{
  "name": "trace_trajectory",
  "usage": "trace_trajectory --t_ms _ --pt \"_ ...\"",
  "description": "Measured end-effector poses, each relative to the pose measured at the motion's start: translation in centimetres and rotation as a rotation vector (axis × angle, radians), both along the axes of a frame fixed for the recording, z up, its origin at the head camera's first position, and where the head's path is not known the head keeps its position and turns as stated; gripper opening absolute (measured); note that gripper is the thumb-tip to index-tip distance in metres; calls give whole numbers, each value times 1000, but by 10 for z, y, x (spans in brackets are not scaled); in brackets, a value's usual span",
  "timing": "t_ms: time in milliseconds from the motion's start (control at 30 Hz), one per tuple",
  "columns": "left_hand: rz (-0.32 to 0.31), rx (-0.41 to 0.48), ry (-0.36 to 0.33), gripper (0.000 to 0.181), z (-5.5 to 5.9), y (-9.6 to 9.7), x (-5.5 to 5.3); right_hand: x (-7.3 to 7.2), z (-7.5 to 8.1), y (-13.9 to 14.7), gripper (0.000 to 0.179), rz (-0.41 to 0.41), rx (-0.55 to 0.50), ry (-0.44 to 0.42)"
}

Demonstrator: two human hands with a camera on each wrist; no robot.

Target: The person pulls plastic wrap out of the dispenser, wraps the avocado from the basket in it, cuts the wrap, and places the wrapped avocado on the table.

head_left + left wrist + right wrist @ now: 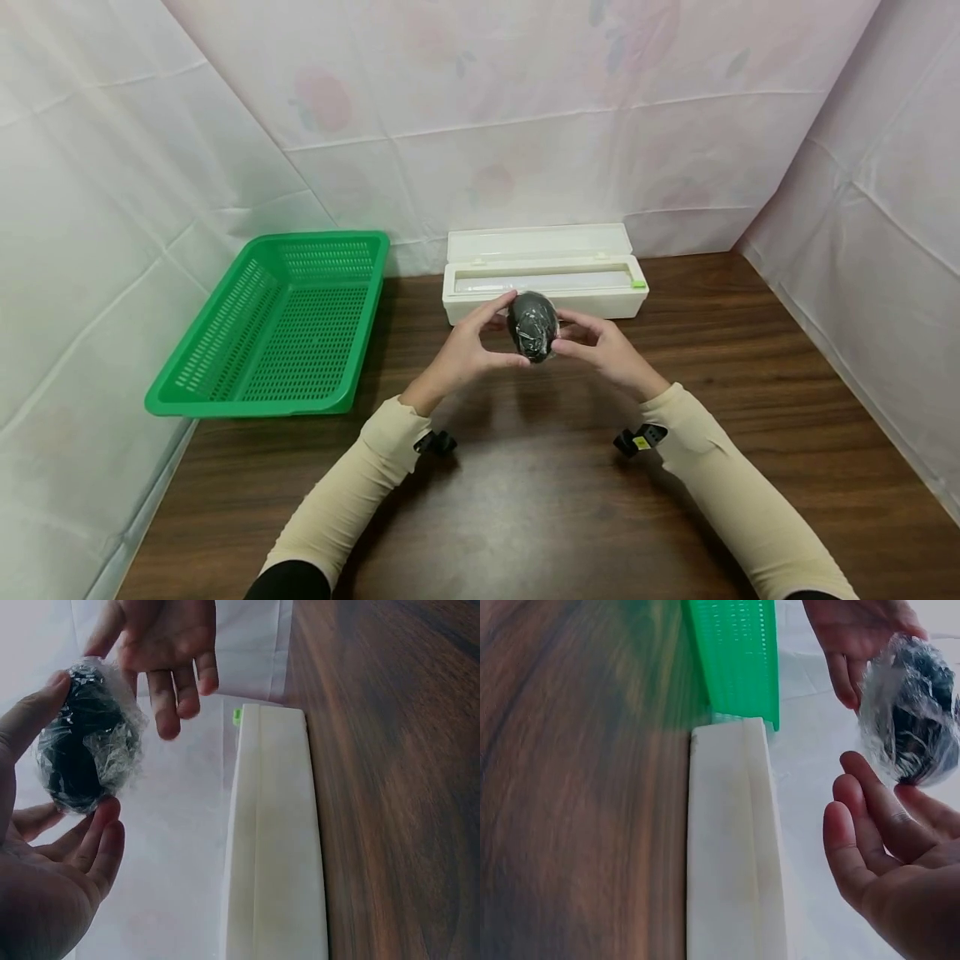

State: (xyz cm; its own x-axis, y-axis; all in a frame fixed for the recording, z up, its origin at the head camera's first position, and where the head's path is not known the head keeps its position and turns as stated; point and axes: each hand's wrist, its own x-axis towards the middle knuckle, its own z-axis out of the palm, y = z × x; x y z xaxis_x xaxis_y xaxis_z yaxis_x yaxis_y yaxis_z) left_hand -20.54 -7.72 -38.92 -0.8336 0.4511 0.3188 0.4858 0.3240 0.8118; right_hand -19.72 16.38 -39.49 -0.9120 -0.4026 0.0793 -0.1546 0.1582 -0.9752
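Note:
A dark, egg-shaped object [534, 327] wrapped in crinkled cling film is held up above the table between both hands. My left hand [471, 346] holds it from the left, thumb and fingertips at its opposite ends in the left wrist view. From the other side my right hand [603, 346] pinches it with thumb and index finger, while the other fingers stand off it. Loose film puffs out along one side of the wrapped object [90, 739]. Just behind the hands is a white cling film dispenser [543, 292] with its lid raised and a green slider at its right end.
A green perforated basket [363, 333] stands on the left of the dark wooden table [510, 508]. Pale patterned cloth [480, 125] hangs behind the table and along both sides. Each wrist wears a small black camera over a beige sleeve [720, 467].

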Motion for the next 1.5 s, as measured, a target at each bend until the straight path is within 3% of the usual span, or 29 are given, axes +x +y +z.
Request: trace_trajectory --t_ms 400,500,600,700,867,1200,1500 --pt "-30 -134 49 104 2 2 1 2 4 -4 58 -43 -135 -119" --pt "-57 -146 33 105 4 0 0 1 4 -3 59 -29 -152 -132" --pt "-72 -95 -26 94 5 -3 -1 2 3 -2 58 -12 -161 -142" --pt "-68 -7 -68 71 4 -4 -4 2 1 -1 59 6 -155 -136" --pt "-70 74 -68 55 4 -4 -5 2 0 -1 61 13 -140 -126" --pt "-104 78 -74 59 3 -7 -6 1 -1 -2 62 2 -112 -135" --pt "-72 -4 -91 85 -1 -5 -5 0 -2 -3 65 11 -107 -106"
